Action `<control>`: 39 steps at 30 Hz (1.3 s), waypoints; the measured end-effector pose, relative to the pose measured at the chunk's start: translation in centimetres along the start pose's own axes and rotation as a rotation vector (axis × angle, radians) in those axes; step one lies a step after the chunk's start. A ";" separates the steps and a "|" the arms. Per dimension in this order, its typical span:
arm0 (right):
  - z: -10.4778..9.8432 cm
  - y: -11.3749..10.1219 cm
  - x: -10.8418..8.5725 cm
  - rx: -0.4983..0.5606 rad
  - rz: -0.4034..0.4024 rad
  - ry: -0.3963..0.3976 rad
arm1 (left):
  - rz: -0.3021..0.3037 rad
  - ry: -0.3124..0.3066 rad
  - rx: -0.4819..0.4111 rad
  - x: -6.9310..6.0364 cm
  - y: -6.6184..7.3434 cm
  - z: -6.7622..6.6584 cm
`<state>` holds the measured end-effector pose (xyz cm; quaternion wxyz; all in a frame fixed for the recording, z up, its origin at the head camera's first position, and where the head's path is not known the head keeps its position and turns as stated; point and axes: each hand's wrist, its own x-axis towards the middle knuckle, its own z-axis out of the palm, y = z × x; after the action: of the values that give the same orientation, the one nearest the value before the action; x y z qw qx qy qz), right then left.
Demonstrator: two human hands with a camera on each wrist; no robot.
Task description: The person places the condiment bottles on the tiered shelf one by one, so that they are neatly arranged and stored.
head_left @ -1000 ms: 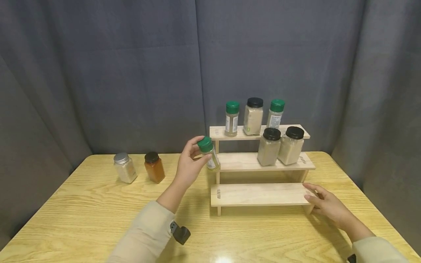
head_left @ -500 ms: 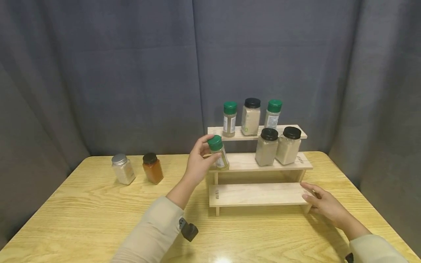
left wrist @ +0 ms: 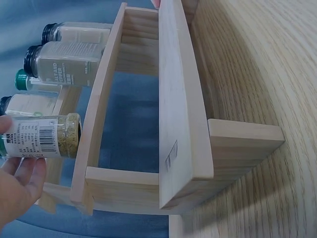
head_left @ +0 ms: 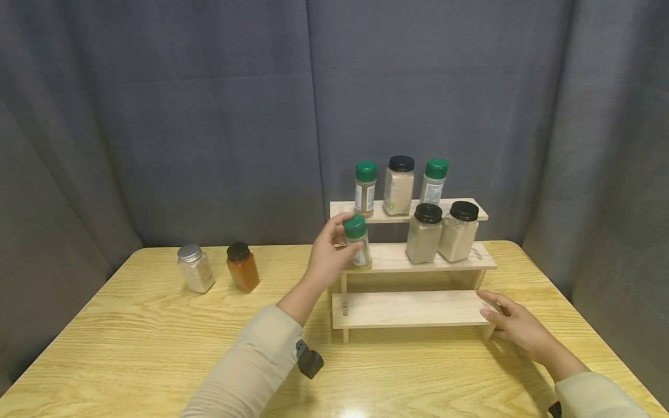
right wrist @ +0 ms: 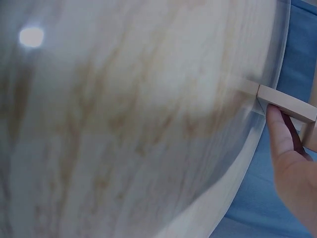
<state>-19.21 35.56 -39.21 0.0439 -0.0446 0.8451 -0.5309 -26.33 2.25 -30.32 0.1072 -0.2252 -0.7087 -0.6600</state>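
My left hand (head_left: 330,255) holds a green-capped spice jar (head_left: 362,251) upright at the left end of the middle shelf of a three-step wooden rack (head_left: 407,307). In the left wrist view, thumb and fingers lie on opposite sides of this labelled jar (left wrist: 37,138). Its base is at the shelf's surface; whether it touches, I cannot tell. At the right end of the lowest shelf, my right hand (head_left: 520,328) grips the rack's corner. The right wrist view has the thumb of that hand (right wrist: 292,173) against the shelf end (right wrist: 287,103); the other fingers are mostly hidden.
Two black-lidded jars (head_left: 424,235) (head_left: 460,232) stand on the middle shelf's right half. On the top shelf are two green-capped jars (head_left: 364,197) (head_left: 434,187) around a black-lidded one (head_left: 399,188). A silver-lidded jar (head_left: 197,271) and an orange-brown jar (head_left: 244,270) stand on the table's left.
My left hand has carried the green-capped jar rightward, from beside the middle shelf's left end to over that shelf, and the jar has become more upright. The right hand stays at the rack's corner.
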 end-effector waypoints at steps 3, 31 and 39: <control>0.0 0.0 0.0 -0.007 -0.003 -0.007 | 0.004 -0.011 0.029 0.3 -0.4 0.2; -0.2 0.0 -0.2 -0.043 0.004 -0.027 | 0.099 -0.114 0.223 3.3 -3.0 2.1; -0.3 0.2 0.0 -0.023 0.002 -0.037 | 0.140 -0.111 0.211 3.2 -3.1 2.4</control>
<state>-19.20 35.89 -39.25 0.0599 -0.0540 0.8502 -0.5202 -30.25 5.11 -31.88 0.1368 -0.2976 -0.7616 -0.5592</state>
